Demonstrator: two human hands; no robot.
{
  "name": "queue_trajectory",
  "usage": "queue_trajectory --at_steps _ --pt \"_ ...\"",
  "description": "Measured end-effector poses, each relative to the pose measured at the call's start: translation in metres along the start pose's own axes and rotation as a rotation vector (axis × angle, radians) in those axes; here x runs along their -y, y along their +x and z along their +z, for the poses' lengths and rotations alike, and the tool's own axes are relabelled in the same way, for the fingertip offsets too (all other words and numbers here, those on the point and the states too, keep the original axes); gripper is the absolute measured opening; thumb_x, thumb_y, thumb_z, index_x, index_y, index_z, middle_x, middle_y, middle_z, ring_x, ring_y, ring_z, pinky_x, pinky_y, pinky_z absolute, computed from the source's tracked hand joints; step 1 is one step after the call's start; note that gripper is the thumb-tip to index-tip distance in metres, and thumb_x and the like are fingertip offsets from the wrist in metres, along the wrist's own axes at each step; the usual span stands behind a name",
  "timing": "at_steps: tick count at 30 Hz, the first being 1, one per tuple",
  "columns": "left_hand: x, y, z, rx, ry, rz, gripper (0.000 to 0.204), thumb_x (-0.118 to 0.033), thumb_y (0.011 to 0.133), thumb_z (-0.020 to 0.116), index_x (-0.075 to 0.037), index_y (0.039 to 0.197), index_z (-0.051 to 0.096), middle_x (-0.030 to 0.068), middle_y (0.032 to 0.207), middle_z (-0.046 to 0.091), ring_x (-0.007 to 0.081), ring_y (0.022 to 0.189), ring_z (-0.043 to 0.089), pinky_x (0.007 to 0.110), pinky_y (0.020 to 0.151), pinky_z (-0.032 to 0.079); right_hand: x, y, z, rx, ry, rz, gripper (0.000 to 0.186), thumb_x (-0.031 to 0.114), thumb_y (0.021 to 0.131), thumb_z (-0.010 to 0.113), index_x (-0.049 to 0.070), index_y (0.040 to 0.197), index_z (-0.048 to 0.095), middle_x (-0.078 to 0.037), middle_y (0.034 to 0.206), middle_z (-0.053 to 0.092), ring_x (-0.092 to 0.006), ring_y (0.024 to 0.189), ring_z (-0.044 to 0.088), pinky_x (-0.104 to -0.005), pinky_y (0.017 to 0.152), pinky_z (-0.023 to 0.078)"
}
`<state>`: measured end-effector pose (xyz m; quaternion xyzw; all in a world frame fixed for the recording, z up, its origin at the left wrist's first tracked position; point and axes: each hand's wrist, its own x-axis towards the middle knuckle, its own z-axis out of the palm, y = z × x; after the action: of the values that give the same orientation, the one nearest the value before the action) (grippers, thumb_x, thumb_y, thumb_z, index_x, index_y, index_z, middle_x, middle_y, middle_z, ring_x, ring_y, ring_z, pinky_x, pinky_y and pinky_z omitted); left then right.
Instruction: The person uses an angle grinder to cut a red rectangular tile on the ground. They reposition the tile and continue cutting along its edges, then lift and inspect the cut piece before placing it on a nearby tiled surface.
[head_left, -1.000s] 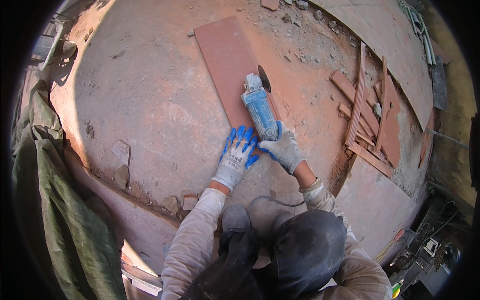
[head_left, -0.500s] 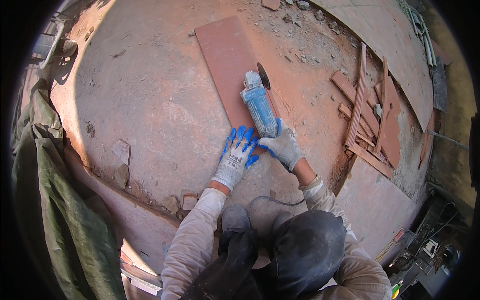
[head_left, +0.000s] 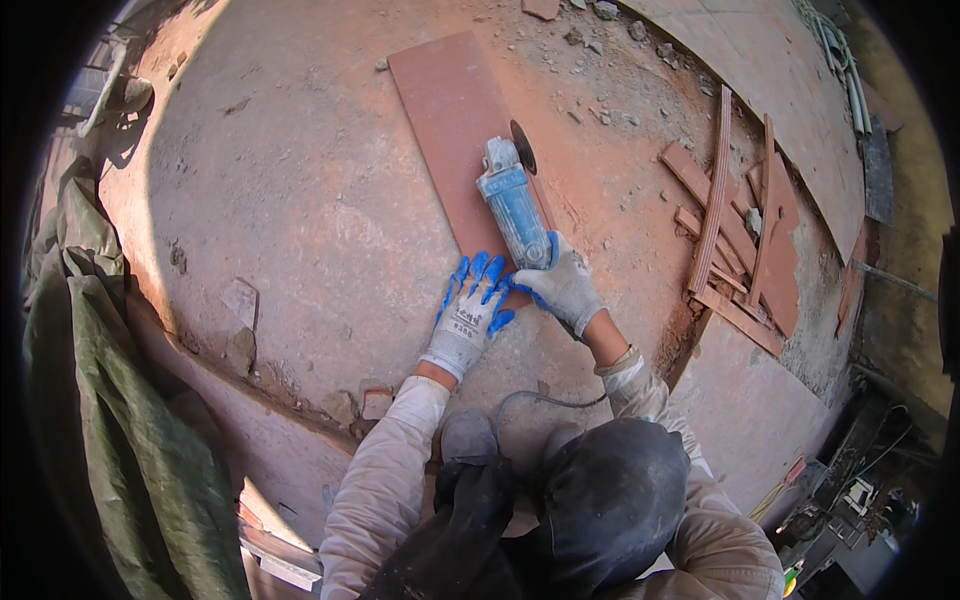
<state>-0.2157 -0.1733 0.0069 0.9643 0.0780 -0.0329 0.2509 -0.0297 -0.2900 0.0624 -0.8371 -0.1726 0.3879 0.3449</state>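
Observation:
A blue angle grinder [head_left: 517,210] with a dark disc [head_left: 523,147] lies over the right part of a long reddish-brown tile [head_left: 450,110]. My right hand [head_left: 567,284], in a grey glove with blue fingertips, grips the rear end of the grinder. The disc stands on edge at the tile's right side; whether it touches the tile I cannot tell. My left hand [head_left: 469,310], in the same kind of glove, rests on the tile's near end with its fingers spread. A dark cord [head_left: 550,403] runs beside my shoes, partly hidden by my right arm and knee.
Broken tile strips [head_left: 738,225] lie heaped at the right. Small rubble [head_left: 600,40] is scattered at the far edge, and stone chunks [head_left: 342,407] sit at the near left. A green tarp [head_left: 130,420] hangs along the left side. Tools and equipment [head_left: 860,500] stand at the lower right.
The grinder in my right hand has shifted very slightly away and to the left in the picture. My left hand stays on the tile's near end.

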Motion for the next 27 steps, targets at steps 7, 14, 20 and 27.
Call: queue_trajectory --at_steps 7,14,20,27 --pt "0.000 0.000 0.000 0.019 0.001 -0.011 0.058 -0.044 0.108 0.064 -0.010 0.154 0.063 0.0136 0.178 0.036 0.0378 0.167 0.027 0.058 0.138 0.019 0.001 0.003 0.000 0.009 -0.011 0.009 0.067 0.032 0.079 0.088 -0.004 0.127 0.058 -0.028 0.111 0.076 -0.0386 0.103 0.077 -0.0465 0.090 0.062" --pt "0.000 -0.001 -0.002 0.057 0.001 -0.021 0.060 -0.044 0.109 0.060 -0.011 0.159 0.059 0.0122 0.180 0.033 0.0360 0.169 0.024 0.056 0.138 0.016 0.002 0.008 0.001 0.005 -0.023 -0.019 0.068 0.033 0.079 0.088 -0.004 0.128 0.060 -0.026 0.110 0.077 -0.0367 0.101 0.078 -0.0454 0.088 0.062" --pt "0.001 -0.001 -0.002 0.058 0.018 -0.006 0.060 -0.044 0.110 0.059 -0.012 0.161 0.057 0.0109 0.181 0.033 0.0355 0.169 0.023 0.057 0.138 0.017 0.011 0.004 0.000 -0.015 -0.036 -0.007 0.069 0.033 0.078 0.089 -0.004 0.129 0.060 -0.026 0.111 0.077 -0.0356 0.101 0.078 -0.0444 0.088 0.062" --pt "-0.001 -0.003 -0.003 0.123 0.005 -0.044 0.062 -0.044 0.110 0.059 -0.013 0.164 0.053 0.0099 0.182 0.031 0.0357 0.169 0.022 0.057 0.138 0.018 0.009 0.005 0.002 -0.049 -0.072 -0.016 0.071 0.032 0.078 0.089 -0.005 0.130 0.060 -0.026 0.112 0.077 -0.0363 0.103 0.078 -0.0447 0.090 0.061"
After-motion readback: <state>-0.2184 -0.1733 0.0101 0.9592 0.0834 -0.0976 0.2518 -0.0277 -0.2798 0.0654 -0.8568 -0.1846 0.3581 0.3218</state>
